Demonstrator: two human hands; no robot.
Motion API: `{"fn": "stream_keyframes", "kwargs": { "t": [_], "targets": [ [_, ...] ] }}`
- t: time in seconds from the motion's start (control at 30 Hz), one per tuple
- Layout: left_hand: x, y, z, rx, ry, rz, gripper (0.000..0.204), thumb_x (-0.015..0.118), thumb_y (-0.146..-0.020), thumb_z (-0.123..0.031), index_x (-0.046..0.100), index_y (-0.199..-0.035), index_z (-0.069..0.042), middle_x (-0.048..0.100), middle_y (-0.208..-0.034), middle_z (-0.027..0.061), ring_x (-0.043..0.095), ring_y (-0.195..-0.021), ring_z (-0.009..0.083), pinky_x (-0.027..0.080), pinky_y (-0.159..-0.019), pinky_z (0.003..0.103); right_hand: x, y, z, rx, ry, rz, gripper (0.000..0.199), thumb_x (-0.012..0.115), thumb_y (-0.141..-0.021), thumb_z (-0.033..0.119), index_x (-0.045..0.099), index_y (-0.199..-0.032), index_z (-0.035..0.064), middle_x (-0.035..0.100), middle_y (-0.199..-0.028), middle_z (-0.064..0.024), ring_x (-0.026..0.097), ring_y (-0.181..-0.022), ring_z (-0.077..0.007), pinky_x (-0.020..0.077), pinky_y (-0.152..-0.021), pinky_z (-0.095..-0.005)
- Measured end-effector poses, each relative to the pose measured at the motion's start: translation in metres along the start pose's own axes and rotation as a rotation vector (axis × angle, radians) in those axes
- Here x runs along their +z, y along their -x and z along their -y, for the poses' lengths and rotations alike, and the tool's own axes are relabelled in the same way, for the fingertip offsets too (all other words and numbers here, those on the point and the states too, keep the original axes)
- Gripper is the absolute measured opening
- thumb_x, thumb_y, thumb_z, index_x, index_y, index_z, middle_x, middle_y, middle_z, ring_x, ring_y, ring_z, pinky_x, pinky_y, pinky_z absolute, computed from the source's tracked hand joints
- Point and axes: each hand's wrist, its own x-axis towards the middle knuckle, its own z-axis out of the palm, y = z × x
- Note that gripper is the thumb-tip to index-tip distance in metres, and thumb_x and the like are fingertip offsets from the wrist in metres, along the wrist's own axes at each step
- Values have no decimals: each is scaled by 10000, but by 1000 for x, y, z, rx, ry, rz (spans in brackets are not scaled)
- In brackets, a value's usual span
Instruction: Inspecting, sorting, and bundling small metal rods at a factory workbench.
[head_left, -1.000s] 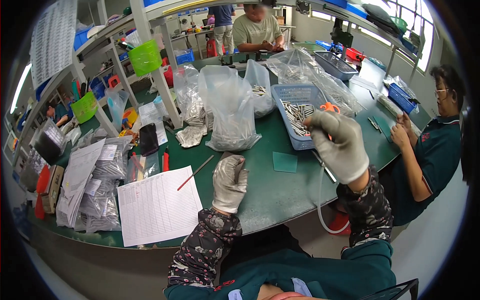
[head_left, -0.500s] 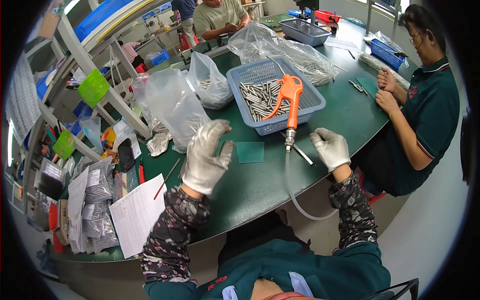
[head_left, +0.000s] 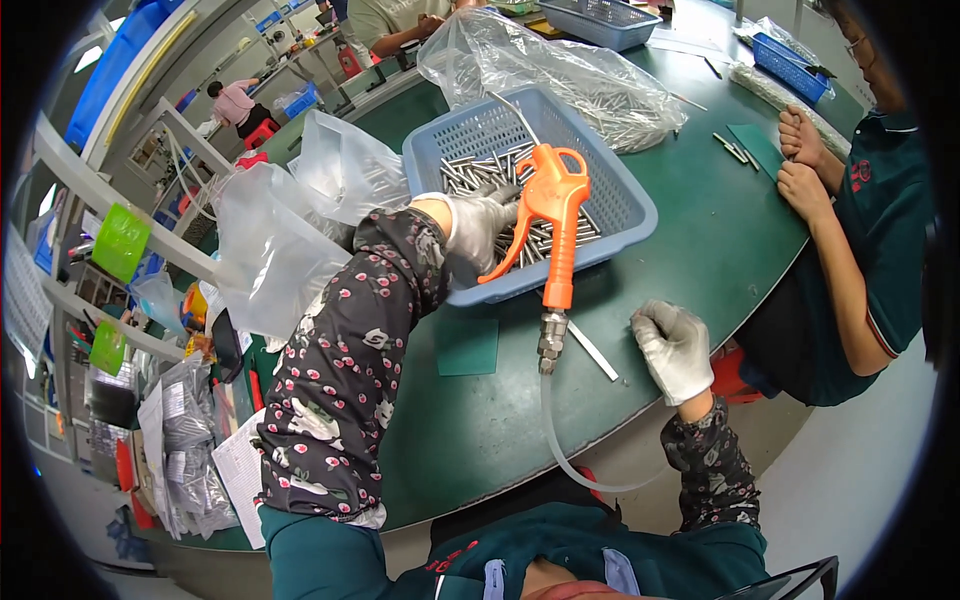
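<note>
Left hand (head_left: 480, 228) among metal pins (head_left: 472, 177) in blue basket (head_left: 615, 190), just beside orange air gun (head_left: 560, 215); grip not discernible. Right hand (head_left: 672, 350) curled near edge of surface (head_left: 690, 205); any held item not discernible.

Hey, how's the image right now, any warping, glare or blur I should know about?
Head view: fisheye warping, with the near edge of the table looking bowed and black around the picture's rim; head view: bright highlights on the clear bag; head view: the left hand looks a little soft, while the air gun reads fairly crisp.
</note>
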Motion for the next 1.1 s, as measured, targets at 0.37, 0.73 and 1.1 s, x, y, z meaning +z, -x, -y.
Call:
{"fn": "stream_keyframes", "kwargs": {
  "t": [0.37, 0.73, 1.1],
  "targets": [
    [-14, -32, 8, -267, 12, 291, 562, 748, -661, -204, 555, -1183, -128, 617, -1104, 158, 593, -1022, 340, 486, -867, 387, -5, 2, 6, -30, -36, 22, 52, 607, -753, 53, 590, -733, 7, 582, -654, -139, 575, -590, -299, 453, -571, -365],
    [-21, -57, -18, -75, -103, 413, 570, 671, -695, -293, 533, -1171, -11, 623, -1041, 223, 575, -1031, 396, 399, -987, 408, -7, 1, 7, -49, -19, 18, 34, 615, -745, 51, 595, -734, 25, 569, -635, -128, 572, -573, -290, 455, -552, -361],
    [-4, -58, -36, 8, -130, 310, 493, 628, -718, -242, 532, -1140, -6, 616, -1021, 208, 581, -998, 387, 424, -932, 399, -7, 1, 8, -46, -22, 33, 44, 622, -741, 55, 593, -721, 29, 561, -618, -124, 571, -565, -290, 455, -542, -367]
  ]
}}
